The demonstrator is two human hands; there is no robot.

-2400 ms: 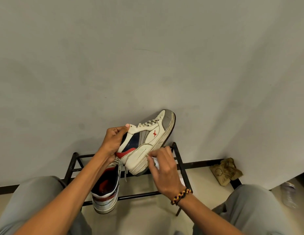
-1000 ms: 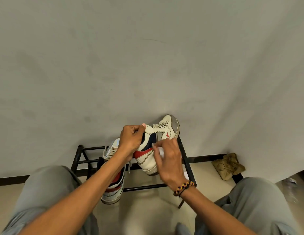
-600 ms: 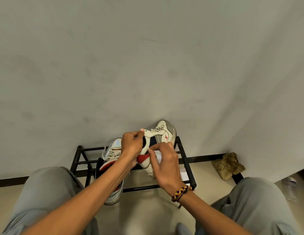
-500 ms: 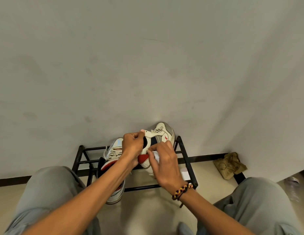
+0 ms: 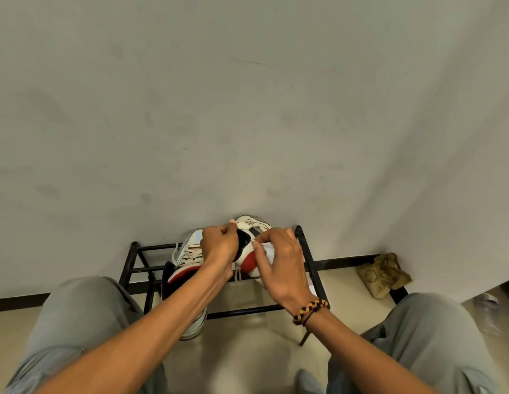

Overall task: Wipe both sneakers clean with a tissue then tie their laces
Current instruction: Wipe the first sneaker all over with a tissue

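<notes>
1. Centrally, a white leather sneaker with a red heel panel and dark collar (image 5: 247,253) is held up above a black metal tube shoe rack (image 5: 310,260), its toe pointing away toward the pale grey wall (image 5: 247,109).
2. The collar of that sneaker is gripped by the left hand (image 5: 219,245), whose fingers are curled over its rim.
3. A crumpled white tissue (image 5: 269,251) is pinched in the right hand (image 5: 281,263) and pressed against the sneaker's side near the heel.
4. A loose lace end (image 5: 237,274) is seen hanging below the held sneaker.
5. A second white sneaker with a red-and-dark collar and pale laces (image 5: 188,260) is seen resting on the rack, just left of the held one and partly hidden by the left forearm.
6. A braided yellow, red and dark bracelet (image 5: 308,307) is worn on the right wrist.
7. Grey trouser legs (image 5: 77,322) are visible on both sides of the rack.
8. A crumpled tan cloth (image 5: 384,274) is seen on the floor by the wall, to the right.
</notes>
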